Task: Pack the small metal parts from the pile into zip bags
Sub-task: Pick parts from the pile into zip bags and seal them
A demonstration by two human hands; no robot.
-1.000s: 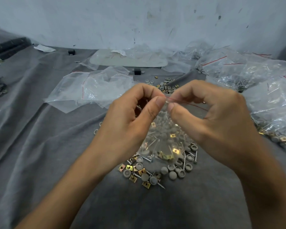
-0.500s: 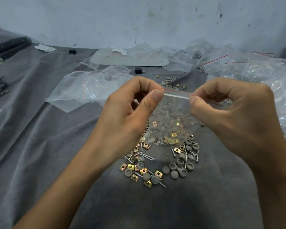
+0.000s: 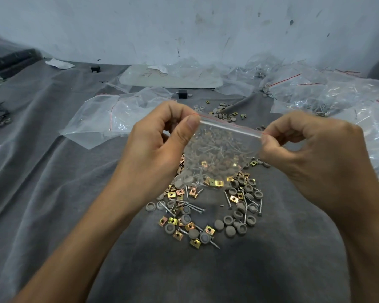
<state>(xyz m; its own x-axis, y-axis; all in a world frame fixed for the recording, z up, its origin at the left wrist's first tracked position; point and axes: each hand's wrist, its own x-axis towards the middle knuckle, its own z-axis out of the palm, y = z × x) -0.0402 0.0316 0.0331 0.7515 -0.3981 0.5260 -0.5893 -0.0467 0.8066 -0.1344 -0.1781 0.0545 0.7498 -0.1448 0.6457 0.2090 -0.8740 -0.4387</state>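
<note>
Two pinch grips on the bag (image 3: 219, 154): left hand (image 3: 158, 149) at one zip end, right hand (image 3: 315, 156) at the other. The zip runs hand to hand, dipping rightward. The bag hangs between them, above the pile (image 3: 208, 213).

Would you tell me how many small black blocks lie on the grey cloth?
2: one black block just beyond the left hand; a second black block farther back left. Others may be hidden.

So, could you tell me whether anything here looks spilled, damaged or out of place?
A small scatter of caps and clips lies on the grey cloth beyond the held zip bag, apart from the main pile nearer the person. Nothing looks damaged.
</note>
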